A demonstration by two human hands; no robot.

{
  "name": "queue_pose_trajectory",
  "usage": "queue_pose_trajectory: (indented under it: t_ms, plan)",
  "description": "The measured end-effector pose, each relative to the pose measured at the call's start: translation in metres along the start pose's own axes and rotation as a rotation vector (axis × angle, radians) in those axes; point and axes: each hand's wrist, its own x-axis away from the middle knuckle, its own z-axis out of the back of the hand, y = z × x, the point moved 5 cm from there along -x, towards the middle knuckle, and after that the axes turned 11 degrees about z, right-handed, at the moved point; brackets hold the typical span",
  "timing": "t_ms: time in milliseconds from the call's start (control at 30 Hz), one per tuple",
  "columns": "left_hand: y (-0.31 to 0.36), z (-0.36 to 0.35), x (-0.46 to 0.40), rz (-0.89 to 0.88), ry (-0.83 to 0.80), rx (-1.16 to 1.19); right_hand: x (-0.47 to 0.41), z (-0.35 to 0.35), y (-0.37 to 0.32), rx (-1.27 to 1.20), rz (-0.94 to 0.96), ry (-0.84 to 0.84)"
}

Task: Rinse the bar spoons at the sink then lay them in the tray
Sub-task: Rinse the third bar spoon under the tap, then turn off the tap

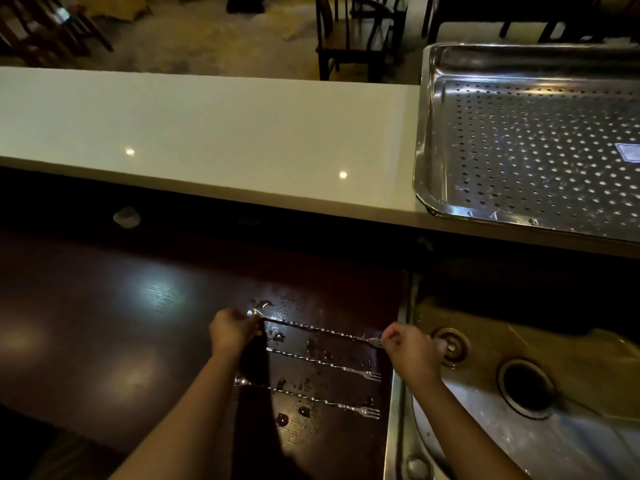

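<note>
Three long twisted bar spoons with fork ends lie side by side on the dark wet counter. My left hand grips the bowl end of the far bar spoon, and my right hand pinches its fork end. The middle bar spoon and the near bar spoon lie untouched closer to me; my left forearm covers part of their bowl ends. The steel sink is just right of the spoons. A perforated steel tray sits on the white upper ledge at the far right.
The white bar ledge runs across the view above the dark counter. The sink holds a drain and a smaller fitting. Dark spill spots dot the counter around the spoons. Chairs stand on the floor beyond the ledge.
</note>
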Motion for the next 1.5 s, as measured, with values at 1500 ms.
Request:
queue_pose_trajectory:
  t_ms: [1500]
  plan:
    - [-0.034,-0.324,0.435,-0.986,-0.349,-0.514,0.226,0.223,0.338,-0.218,-0.14,0.508]
